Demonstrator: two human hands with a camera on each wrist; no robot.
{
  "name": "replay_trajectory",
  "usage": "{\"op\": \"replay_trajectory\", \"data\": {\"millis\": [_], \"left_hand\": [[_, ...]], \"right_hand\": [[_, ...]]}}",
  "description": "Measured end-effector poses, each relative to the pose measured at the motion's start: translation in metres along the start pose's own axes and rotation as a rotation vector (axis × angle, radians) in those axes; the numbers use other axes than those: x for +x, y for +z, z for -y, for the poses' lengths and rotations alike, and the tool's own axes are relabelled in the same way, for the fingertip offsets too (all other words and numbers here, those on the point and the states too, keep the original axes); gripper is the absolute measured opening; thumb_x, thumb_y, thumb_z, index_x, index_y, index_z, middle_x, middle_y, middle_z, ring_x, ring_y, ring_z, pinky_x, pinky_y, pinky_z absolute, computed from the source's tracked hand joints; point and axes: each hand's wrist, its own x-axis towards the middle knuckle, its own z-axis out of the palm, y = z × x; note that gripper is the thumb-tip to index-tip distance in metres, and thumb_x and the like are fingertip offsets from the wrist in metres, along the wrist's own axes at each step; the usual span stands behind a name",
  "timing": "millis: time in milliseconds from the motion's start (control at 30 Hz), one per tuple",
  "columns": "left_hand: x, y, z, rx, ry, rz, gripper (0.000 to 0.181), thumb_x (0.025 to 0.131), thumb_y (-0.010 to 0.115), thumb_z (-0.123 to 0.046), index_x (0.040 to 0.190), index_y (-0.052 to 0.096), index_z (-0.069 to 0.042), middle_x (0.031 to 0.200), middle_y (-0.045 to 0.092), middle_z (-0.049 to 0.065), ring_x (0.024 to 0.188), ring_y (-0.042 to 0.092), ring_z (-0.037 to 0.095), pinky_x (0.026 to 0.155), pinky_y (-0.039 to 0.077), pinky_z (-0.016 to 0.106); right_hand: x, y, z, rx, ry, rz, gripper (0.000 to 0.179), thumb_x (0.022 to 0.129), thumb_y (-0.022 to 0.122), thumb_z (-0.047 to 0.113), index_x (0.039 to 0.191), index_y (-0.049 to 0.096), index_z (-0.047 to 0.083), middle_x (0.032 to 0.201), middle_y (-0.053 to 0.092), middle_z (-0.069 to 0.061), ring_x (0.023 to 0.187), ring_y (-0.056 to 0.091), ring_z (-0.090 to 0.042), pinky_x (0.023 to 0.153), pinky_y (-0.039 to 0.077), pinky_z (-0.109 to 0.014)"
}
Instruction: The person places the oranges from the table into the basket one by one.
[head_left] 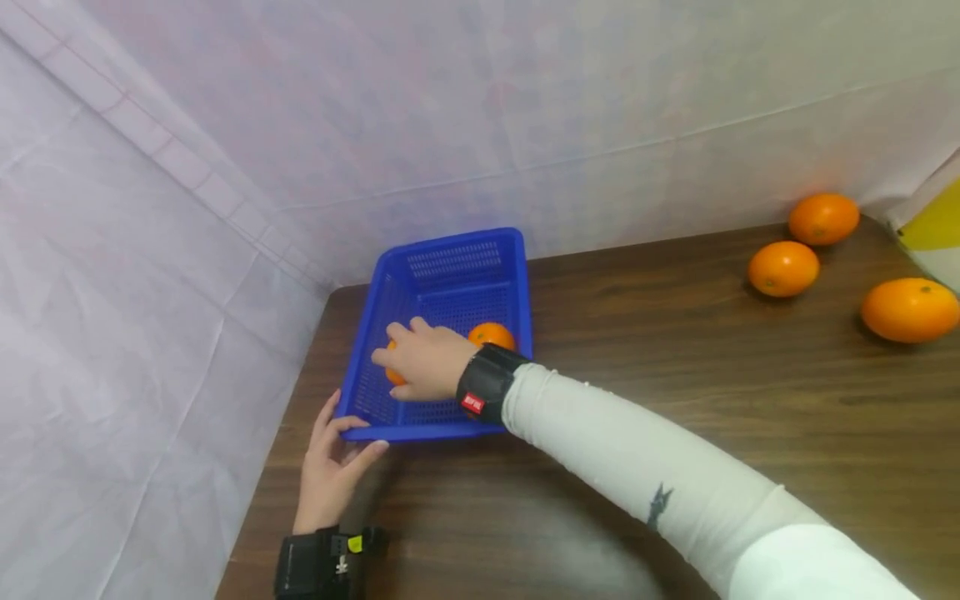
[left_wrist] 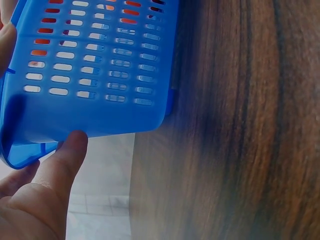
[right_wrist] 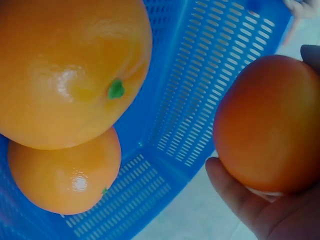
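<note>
A blue perforated plastic basket [head_left: 442, 432] stands on the table near the wall. My left hand [head_left: 330, 475] grips its near left corner; in the left wrist view the thumb lies against the outside of the basket wall [left_wrist: 80, 117]. Inside the basket, my right hand [head_left: 427, 362] holds an orange [right_wrist: 270, 125], its fingers curled over the fruit. From the right wrist camera, two more oranges with green stem ends, a large-looking one [right_wrist: 60, 75] and another [right_wrist: 65, 180] behind it, show in the basket. My right wrist partly hides the basket's near right side.
Three oranges lie on the dark wooden table [head_left: 637, 325] at the right: one by the wall [head_left: 823, 219], one just in front [head_left: 783, 269], one farther right [head_left: 910, 310]. A white and yellow object [head_left: 933, 221] stands at the right edge. Pale sheeting [head_left: 450, 108] covers the walls.
</note>
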Motion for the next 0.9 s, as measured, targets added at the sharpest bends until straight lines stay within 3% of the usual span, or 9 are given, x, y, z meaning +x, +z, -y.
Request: {"op": "replay_trajectory", "data": {"millis": [100,300,600,767,900], "left_hand": [[0.0,0.001,-0.001,0.016,-0.01,0.003,0.031,0.087,0.08,-0.01,0.109,0.06,0.0,0.167,0.022,0.001,0.147,0.036,0.035,0.099,0.049,0.012],[-0.001,0.0,-0.002,0.057,-0.021,0.017,0.033,0.088,0.08,-0.016,0.11,0.06,-0.002,0.167,0.02,0.0,0.149,0.032,0.035,0.107,0.048,0.032],[-0.001,-0.002,-0.001,0.056,-0.003,0.001,0.031,0.087,0.08,-0.011,0.109,0.061,-0.001,0.166,0.023,0.001,0.148,0.034,0.037,0.098,0.047,0.008],[-0.001,0.001,0.0,0.036,-0.004,-0.014,0.032,0.085,0.081,-0.008,0.109,0.061,-0.001,0.166,0.024,0.003,0.147,0.036,0.037,0.098,0.046,0.008],[-0.001,0.003,0.001,-0.034,-0.005,-0.034,0.033,0.084,0.08,0.0,0.109,0.059,0.004,0.166,0.025,0.003,0.146,0.037,0.036,0.098,0.049,0.009]], "right_hand": [[0.004,0.003,0.002,-0.015,-0.027,0.01,0.06,0.096,0.061,0.054,0.148,0.048,0.028,0.147,0.049,-0.007,0.125,0.052,-0.028,0.097,0.06,-0.041],[0.01,0.01,0.005,-0.037,-0.06,0.001,0.059,0.096,0.062,0.055,0.146,0.05,0.027,0.144,0.051,-0.006,0.121,0.053,-0.027,0.093,0.061,-0.039],[0.019,0.025,0.005,-0.056,-0.059,0.026,0.06,0.095,0.063,0.055,0.147,0.049,0.028,0.145,0.051,-0.006,0.123,0.054,-0.028,0.093,0.061,-0.041],[0.02,0.033,0.001,-0.048,-0.056,0.058,0.062,0.094,0.064,0.056,0.147,0.05,0.028,0.147,0.05,-0.007,0.126,0.054,-0.029,0.095,0.061,-0.043],[0.019,0.04,0.0,-0.047,-0.074,0.091,0.064,0.091,0.068,0.055,0.146,0.051,0.028,0.149,0.05,-0.007,0.128,0.054,-0.03,0.097,0.059,-0.044]]}}
